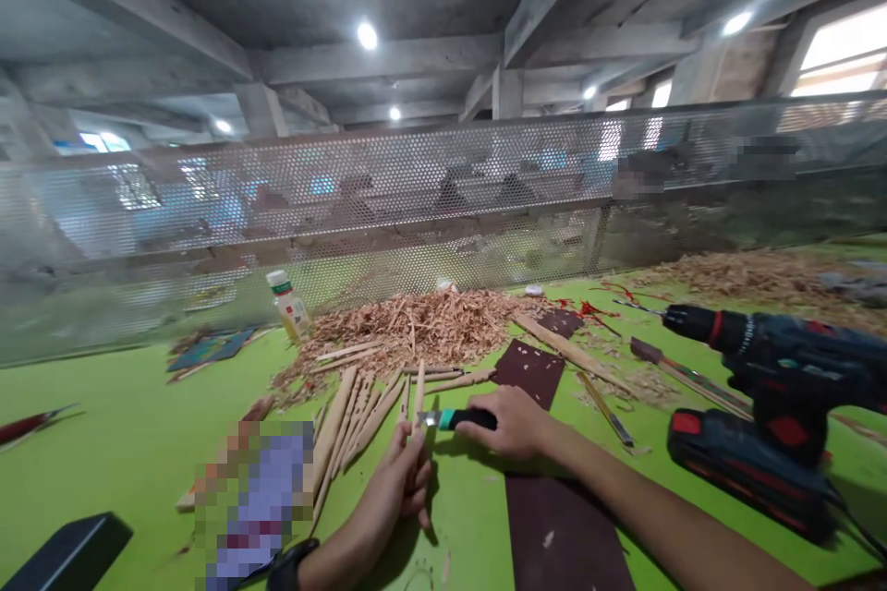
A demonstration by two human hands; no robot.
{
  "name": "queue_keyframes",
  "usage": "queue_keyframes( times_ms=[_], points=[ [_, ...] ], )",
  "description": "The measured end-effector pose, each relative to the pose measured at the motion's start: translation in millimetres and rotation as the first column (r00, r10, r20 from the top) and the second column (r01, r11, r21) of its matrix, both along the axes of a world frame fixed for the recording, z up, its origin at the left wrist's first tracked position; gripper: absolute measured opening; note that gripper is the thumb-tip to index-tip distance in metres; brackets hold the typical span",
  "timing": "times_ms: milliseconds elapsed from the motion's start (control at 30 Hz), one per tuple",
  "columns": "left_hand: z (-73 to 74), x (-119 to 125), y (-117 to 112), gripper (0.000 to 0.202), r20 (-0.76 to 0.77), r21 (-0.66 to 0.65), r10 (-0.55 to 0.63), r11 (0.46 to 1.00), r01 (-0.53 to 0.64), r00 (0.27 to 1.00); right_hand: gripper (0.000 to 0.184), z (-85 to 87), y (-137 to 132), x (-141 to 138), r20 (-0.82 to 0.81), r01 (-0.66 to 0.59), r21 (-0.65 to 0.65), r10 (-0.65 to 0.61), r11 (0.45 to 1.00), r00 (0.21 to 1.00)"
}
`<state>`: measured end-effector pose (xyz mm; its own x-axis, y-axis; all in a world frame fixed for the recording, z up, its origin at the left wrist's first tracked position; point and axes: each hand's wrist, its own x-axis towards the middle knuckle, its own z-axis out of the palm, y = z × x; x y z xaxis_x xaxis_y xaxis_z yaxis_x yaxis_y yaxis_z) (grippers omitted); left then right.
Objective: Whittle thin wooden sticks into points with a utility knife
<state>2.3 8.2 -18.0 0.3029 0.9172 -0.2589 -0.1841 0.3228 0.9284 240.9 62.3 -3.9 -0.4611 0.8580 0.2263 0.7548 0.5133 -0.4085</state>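
Note:
My left hand (408,478) is closed around a thin wooden stick (419,399) that points away from me over the green table (125,443). My right hand (509,423) grips a small knife with a teal-and-black handle (458,418); its short blade points left and meets the stick. Several similar carved sticks (353,420) lie side by side just left of my hands. A heap of wood shavings (422,325) is piled behind them.
A cordless drill (769,388) stands at the right. Dark sandpaper sheets (530,369) lie under and beyond my right arm. A small bottle (289,305) stands at the back left, before a perforated metal screen (443,203). A dark block (69,554) sits bottom left.

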Motion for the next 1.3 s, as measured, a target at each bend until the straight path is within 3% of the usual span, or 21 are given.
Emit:
queue_keyframes(
  times_ms=[133,367,533,700,800,933,1033,1133,1233,1300],
  points=[
    [-1.4,-3,1,0.061,-0.027,-0.033,0.003,0.999,-0.004,1.000,0.052,0.8,7,8,-0.068,0.093,0.014,-0.092,0.996,0.993],
    [9.2,0,-1,0.061,-0.052,-0.066,-0.080,0.995,0.077,0.995,0.049,-1.2,-1,-2,-0.040,-0.020,-0.003,0.020,1.000,0.999],
    [4.3,-1,0,0.060,-0.031,-0.090,-0.057,0.994,0.054,0.998,0.058,-2.0,12,12,-0.134,0.181,-0.042,-0.185,0.983,0.974],
    [-2.0,2,-2,0.060,-0.008,-0.057,0.032,0.998,-0.032,0.999,0.054,-0.7,7,7,-0.075,0.075,-0.032,-0.077,0.997,0.994],
    [-2.2,3,-2,0.066,-0.045,-0.025,0.094,0.995,-0.095,0.995,0.054,0.8,1,0,-0.073,0.106,-0.037,-0.108,0.994,0.991],
    [-1.4,2,-1,0.070,-0.077,-0.038,0.066,0.997,-0.069,0.995,0.057,2.8,2,4,-0.220,0.085,-0.049,-0.094,0.995,0.971],
    [-2.4,1,-1,0.064,-0.076,-0.035,0.022,0.999,-0.025,0.997,0.057,0.8,6,7,-0.133,0.017,-0.041,-0.022,0.999,0.991],
    [-3.0,0,-2,0.060,-0.095,0.009,-0.019,1.000,0.020,0.995,0.060,-1.3,12,12,-0.077,0.103,-0.097,-0.111,0.990,0.991],
    [-1.3,0,-2,0.060,-0.090,-0.002,-0.032,0.999,0.032,0.995,0.066,-0.1,21,21,-0.152,0.228,-0.180,-0.256,0.957,0.955],
    [-0.2,0,-2,0.061,-0.060,-0.047,-0.029,0.999,0.026,0.998,0.067,1.6,23,23,-0.196,0.235,-0.189,-0.271,0.954,0.942]
  ],
)
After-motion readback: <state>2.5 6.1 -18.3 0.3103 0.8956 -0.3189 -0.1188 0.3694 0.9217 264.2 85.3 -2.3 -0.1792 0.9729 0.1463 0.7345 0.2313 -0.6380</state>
